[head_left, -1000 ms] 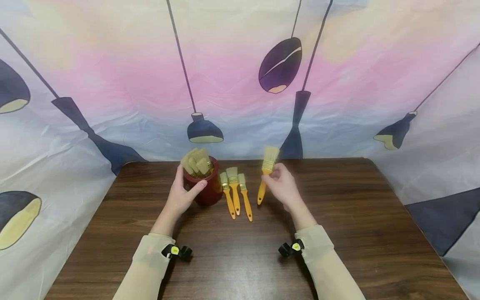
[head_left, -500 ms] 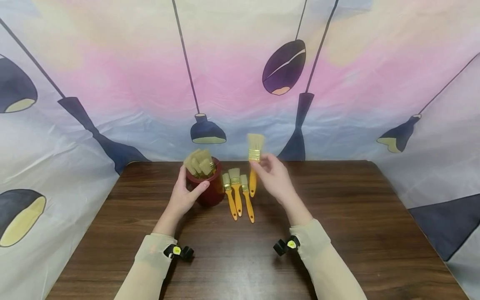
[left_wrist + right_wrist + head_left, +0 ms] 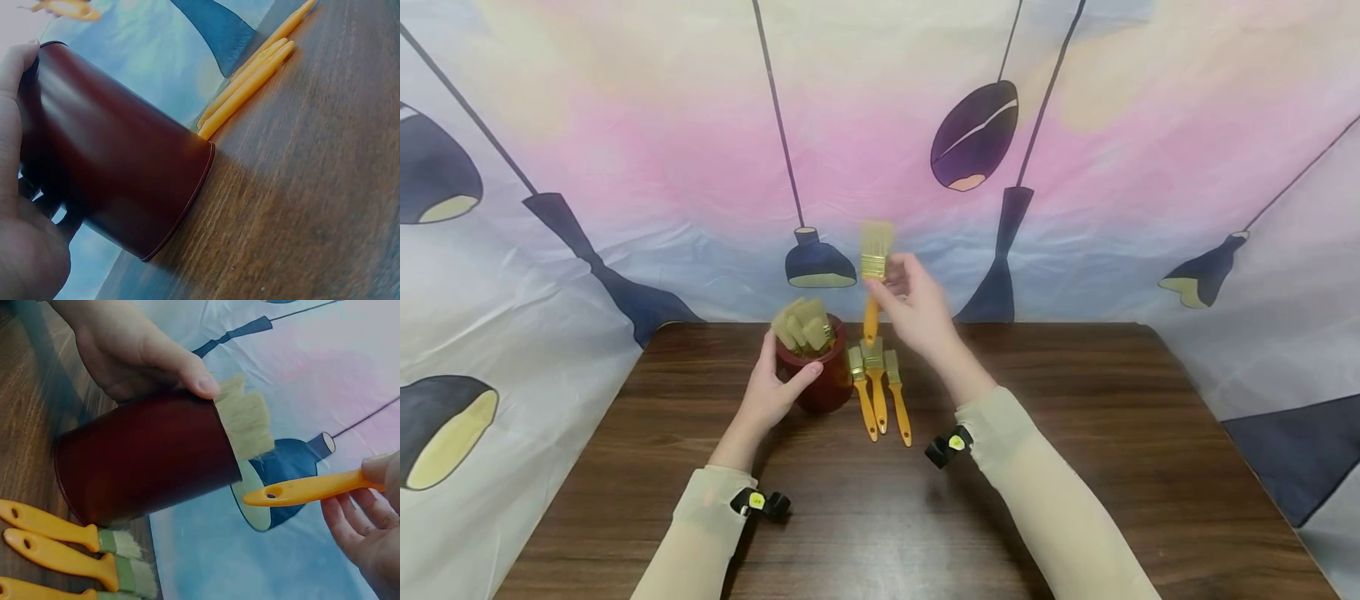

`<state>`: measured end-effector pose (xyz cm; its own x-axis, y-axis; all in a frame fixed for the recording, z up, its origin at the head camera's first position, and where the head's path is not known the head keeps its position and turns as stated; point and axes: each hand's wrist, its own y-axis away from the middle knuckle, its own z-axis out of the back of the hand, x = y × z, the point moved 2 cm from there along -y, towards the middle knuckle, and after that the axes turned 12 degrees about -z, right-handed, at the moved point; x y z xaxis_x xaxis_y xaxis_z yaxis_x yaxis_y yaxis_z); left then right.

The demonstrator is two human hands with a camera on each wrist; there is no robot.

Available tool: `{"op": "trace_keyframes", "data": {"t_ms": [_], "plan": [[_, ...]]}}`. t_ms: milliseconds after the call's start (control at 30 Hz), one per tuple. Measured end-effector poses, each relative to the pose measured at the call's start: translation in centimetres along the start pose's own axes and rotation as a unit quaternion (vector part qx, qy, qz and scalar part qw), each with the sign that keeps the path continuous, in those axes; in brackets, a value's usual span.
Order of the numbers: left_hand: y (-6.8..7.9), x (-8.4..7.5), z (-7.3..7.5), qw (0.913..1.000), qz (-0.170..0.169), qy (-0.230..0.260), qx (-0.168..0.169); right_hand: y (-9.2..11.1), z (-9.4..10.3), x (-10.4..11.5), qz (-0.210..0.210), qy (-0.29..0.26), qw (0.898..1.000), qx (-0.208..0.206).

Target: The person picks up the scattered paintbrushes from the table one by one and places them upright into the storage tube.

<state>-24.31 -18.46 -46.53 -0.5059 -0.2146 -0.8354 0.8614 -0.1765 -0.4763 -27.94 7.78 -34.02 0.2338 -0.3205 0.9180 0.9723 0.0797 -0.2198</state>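
Observation:
A dark red cylindrical cup (image 3: pixel 823 387) stands on the table with several paintbrushes (image 3: pixel 802 323) in it, bristles up. My left hand (image 3: pixel 769 396) grips the cup from its left side, thumb near the rim. Raised above the table, a paintbrush with an orange handle (image 3: pixel 871 317) is pinched in my right hand (image 3: pixel 917 308), bristles up. In the right wrist view the handle's holed end (image 3: pixel 275 495) points toward the cup's mouth. Three more paintbrushes (image 3: pixel 878 400) lie side by side just right of the cup; their orange handles (image 3: pixel 250 81) show in the left wrist view.
The brown wooden table (image 3: pixel 1075 450) extends around the cup. Behind its far edge hangs a cloth backdrop (image 3: pixel 700 150) printed with dark lamps. A small black camera is strapped to each wrist, one at the left sleeve (image 3: pixel 760 503).
My right hand has lifted its paintbrush up and to the left, from low over the table to above the three lying brushes. The left hand keeps its grip on the cup.

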Motion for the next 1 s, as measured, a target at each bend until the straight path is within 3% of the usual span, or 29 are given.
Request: {"op": "trace_keyframes", "data": {"t_ms": [300, 600, 733, 867, 1000], "plan": [[-0.1, 0.1, 0.0, 0.9999, -0.006, 0.011, 0.003, -0.9, -1.8, 2.7, 0.028, -0.011, 1.000, -0.002], [-0.1, 0.1, 0.2, 1.0000, -0.002, 0.007, 0.004, -0.9, -3.6, 2.5, 0.031, 0.052, 0.996, 0.058], [-0.1, 0.1, 0.1, 1.0000, 0.001, 0.002, 0.003, -0.8, -4.4, 1.3, 0.018, 0.099, 0.989, 0.108], [0.0, 0.0, 0.1, 1.0000, 0.006, 0.002, 0.002, -0.6, -5.2, 0.1, 0.009, 0.149, 0.975, 0.162], [-0.1, 0.1, 0.2, 1.0000, 0.003, 0.003, 0.005, -0.7, -5.5, -0.7, 0.024, 0.197, 0.964, 0.177]]}}
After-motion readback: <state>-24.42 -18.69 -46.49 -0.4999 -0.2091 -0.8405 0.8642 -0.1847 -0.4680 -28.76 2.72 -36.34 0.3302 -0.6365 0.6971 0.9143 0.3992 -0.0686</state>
